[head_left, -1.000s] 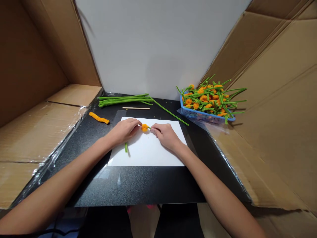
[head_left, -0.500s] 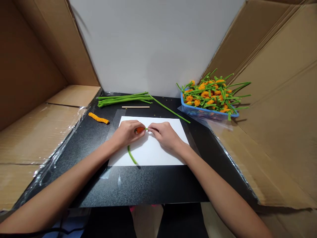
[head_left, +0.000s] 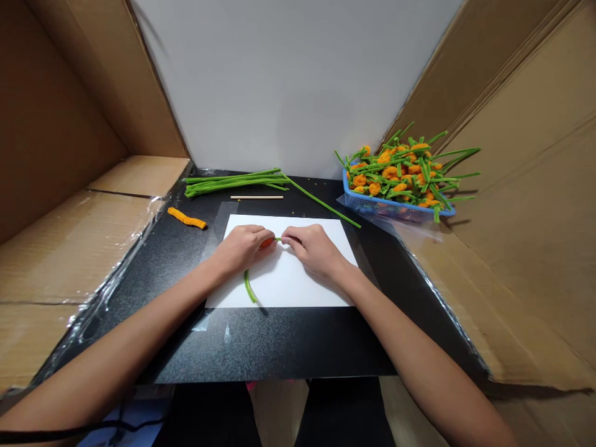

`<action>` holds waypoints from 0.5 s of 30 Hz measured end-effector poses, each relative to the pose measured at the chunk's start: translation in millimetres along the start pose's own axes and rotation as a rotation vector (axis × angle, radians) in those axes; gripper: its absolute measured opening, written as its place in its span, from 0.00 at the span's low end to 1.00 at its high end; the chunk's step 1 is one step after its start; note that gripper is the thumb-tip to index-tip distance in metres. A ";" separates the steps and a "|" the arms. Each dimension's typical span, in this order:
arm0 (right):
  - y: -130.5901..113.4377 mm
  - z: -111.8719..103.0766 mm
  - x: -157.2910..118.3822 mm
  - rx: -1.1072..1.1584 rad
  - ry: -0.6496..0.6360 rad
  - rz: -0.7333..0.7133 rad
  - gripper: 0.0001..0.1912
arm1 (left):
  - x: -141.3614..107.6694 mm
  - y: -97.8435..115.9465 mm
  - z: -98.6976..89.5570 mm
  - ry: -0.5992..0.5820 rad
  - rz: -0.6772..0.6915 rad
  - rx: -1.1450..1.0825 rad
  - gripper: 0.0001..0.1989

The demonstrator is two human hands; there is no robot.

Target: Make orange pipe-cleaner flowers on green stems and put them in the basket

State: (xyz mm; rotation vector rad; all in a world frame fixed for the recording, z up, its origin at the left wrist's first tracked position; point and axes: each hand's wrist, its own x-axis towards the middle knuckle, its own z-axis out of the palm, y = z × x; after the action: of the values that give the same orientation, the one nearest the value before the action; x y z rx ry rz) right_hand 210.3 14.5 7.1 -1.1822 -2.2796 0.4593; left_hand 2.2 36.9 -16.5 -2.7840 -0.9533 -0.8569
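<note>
Above the white sheet of paper [head_left: 298,288], my left hand [head_left: 242,248] is closed around a small orange fuzzy piece [head_left: 267,243], mostly hidden by the fingers. From it a green pipe cleaner [head_left: 278,239] runs across to my right hand [head_left: 313,248], whose thumb and fingertips pinch its other side. A green tail [head_left: 250,287] hangs below my left hand, its lower end bent toward the sheet's front edge; whether it joins the piece between my hands is hidden.
Behind the paper lie a bundle of green pipe cleaners [head_left: 233,182], a single green one [head_left: 321,200] and a thin wooden stick [head_left: 257,197]. An orange coil [head_left: 187,218] rests at left. A blue basket [head_left: 395,208] heaped with orange-and-green pieces stands at right, between cardboard walls.
My left fingers have closed further over the orange piece, so less of it shows. Both hands still hold it and the green stem; the whole view has shifted slightly.
</note>
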 end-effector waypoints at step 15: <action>-15.1 5.4 -2.0 -0.123 -0.007 -0.019 0.11 | -0.3 3.7 2.4 -0.087 -0.042 0.111 0.10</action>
State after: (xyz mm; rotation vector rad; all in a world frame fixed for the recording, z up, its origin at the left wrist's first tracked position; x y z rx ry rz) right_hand 198.3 4.1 10.0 -1.2176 -2.3517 0.3207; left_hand 5.3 34.3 -18.4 -2.7350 -1.0426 -0.6704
